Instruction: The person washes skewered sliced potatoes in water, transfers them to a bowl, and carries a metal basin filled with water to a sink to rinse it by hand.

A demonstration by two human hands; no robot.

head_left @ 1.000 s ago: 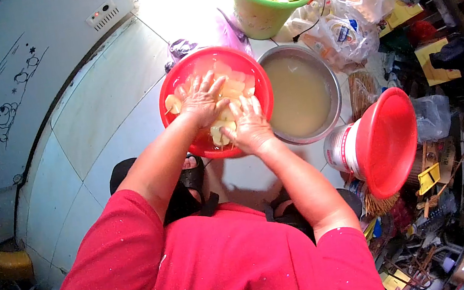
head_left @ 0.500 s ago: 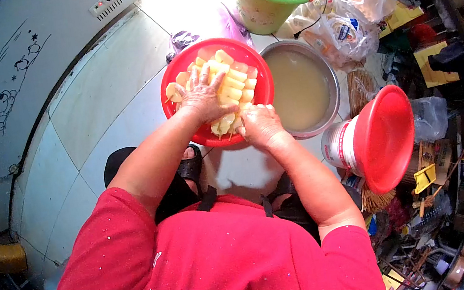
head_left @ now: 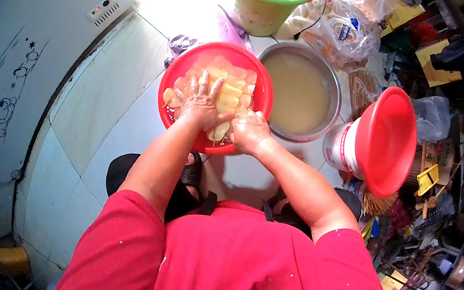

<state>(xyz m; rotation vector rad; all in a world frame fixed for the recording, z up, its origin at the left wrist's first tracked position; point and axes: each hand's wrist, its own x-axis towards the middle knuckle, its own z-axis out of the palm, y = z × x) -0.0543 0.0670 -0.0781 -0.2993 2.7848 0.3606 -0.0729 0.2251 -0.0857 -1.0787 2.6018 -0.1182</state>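
Observation:
A red basin (head_left: 166, 104) on the floor holds water and skewered potato slices (head_left: 229, 95), pale yellow and laid close together. Thin stick ends poke out at the left and the near side. My left hand (head_left: 198, 109) lies flat on top of the slices with its fingers spread. At the near right of the pile, my right hand (head_left: 251, 131) is closed, its fingers curled around the edge of the skewers. Its fingertips are partly hidden among the slices.
A metal bowl (head_left: 334, 80) of cloudy water stands right of the basin. Behind it is a green-rimmed bucket (head_left: 261, 16) with pale strips. A white bucket (head_left: 340, 146) with a red basin (head_left: 389, 143) tilted against it stands at right, near plastic bags (head_left: 346, 31) and clutter.
The potato slices sit lower in the basin, with water now over many of them. My right hand has shifted slightly left and nearer to me. My left hand stays spread on top.

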